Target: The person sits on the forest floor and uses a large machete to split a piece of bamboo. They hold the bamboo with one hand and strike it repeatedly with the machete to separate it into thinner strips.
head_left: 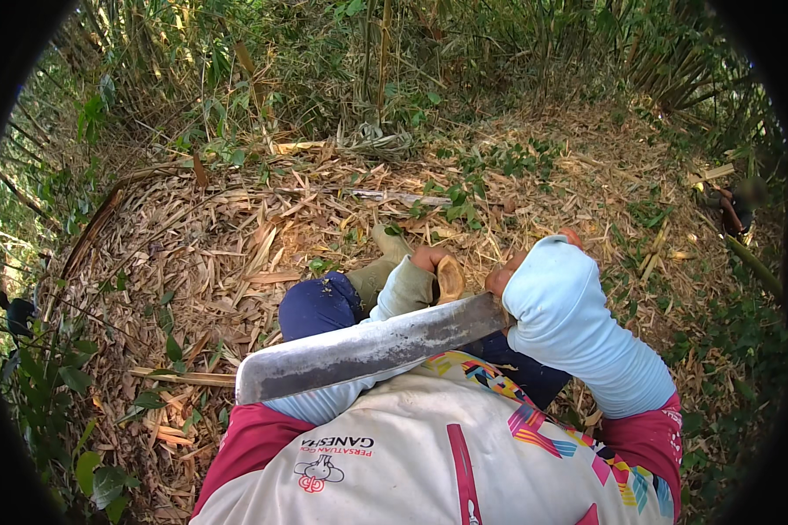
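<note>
My right hand (503, 276) is closed at the near end of a machete (368, 348). Its wide grey blade, dark along the lower side, lies across in front of my torso with the broad tip to the left. The sleeve hides most of this hand, and the machete's handle is covered. Just beyond the blade, my left hand (428, 257) is closed on a short, pale piece of cut wood or bamboo (451, 279); the lower part of the piece is hidden behind the blade. Close by are my bent knee (319, 306) in blue trousers and an olive boot (378, 273).
Dry leaves (210, 262) and split pale strips (184, 378) cover the ground. Bamboo and undergrowth (324, 79) stand at the back. At the far right is another person (735, 213), partly visible, near a green stalk (753, 267). A dark shape (17, 315) shows at the left edge.
</note>
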Tool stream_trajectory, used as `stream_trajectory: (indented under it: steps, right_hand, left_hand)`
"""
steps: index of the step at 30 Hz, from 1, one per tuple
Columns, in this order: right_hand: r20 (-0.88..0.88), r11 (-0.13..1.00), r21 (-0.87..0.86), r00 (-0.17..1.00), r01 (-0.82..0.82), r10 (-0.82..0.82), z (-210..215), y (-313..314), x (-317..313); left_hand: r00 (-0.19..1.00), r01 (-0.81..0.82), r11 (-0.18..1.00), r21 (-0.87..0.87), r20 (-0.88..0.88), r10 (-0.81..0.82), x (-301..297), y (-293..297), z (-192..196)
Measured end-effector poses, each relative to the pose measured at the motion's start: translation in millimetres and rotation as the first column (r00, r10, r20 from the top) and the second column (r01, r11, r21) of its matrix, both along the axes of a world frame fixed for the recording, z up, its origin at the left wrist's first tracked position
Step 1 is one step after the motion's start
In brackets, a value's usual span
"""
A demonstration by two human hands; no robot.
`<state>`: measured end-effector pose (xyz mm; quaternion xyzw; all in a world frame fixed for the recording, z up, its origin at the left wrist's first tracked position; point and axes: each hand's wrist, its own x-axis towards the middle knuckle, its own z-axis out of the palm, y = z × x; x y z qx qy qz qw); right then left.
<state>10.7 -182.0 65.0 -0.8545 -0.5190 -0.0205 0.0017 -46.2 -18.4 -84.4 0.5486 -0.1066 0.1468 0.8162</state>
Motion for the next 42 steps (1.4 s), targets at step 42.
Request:
stream_trajectory:
  steps: [42]
  right_hand:
    - [-0.108,0.978,-0.171,0.985,0.117,-0.137,-2.7,1.0,26.4]
  left_hand:
    - [0.971,0.236,0.95,-0.204,0.015,-0.238,1.9,9.3,-16.1]
